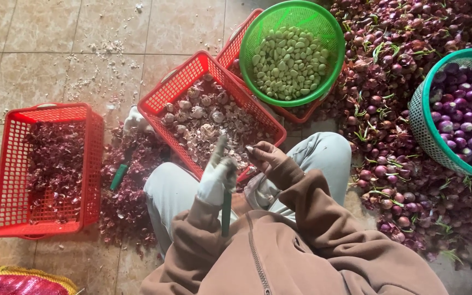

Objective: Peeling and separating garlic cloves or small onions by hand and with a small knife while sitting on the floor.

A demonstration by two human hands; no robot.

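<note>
The left hand (217, 177), in a white glove, is closing around a green knife (226, 210). The bare right hand (266, 155) is pinching something small over the red basket (162, 101) of peels, so scraps are falling in. Peeled garlic (288, 60) is sitting in the green bowl (331, 33) behind it.

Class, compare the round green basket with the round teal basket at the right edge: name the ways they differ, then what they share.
The green basket holds pale peeled garlic cloves; the teal basket holds purple peeled shallots. The green basket rests on a red crate and shows whole; the teal basket sits on the pile of unpeeled shallots and is cut off by the frame. Both are round plastic mesh.
</note>
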